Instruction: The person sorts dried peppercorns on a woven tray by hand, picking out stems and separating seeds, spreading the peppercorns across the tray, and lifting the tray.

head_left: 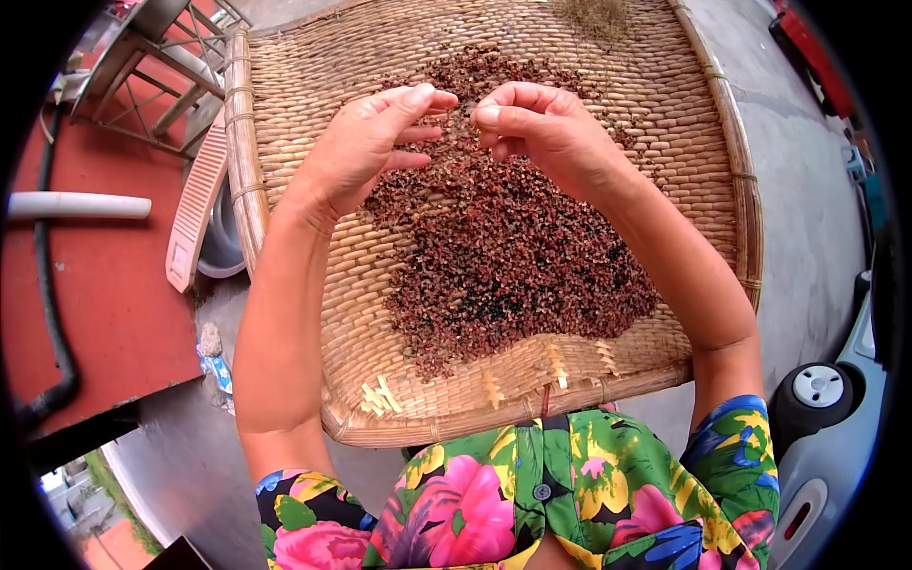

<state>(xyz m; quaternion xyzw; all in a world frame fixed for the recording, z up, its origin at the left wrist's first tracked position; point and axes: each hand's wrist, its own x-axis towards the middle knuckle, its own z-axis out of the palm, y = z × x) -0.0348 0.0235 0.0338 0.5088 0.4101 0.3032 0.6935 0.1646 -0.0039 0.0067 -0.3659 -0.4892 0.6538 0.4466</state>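
A woven bamboo tray point(304, 57) carries a wide spread of reddish husks mixed with black seeds point(522, 256), which look like Sichuan peppercorns. Both hands are raised over its far part. My left hand point(370, 142) has its fingers stretched and apart, the thumb lying close to the index finger; I see nothing held in it. Facing it across a small gap, my right hand point(551, 133) is closed, thumb pressed to the curled index finger. Anything between those fingertips is too small to make out.
Dry stalks point(594, 17) lie at the tray's far edge. Left of it are a ridged washboard point(201, 204), a basin point(223, 237), a metal frame point(142, 57) and a white pipe point(81, 205). A blue-grey wheeled vehicle point(836, 418) stands at right.
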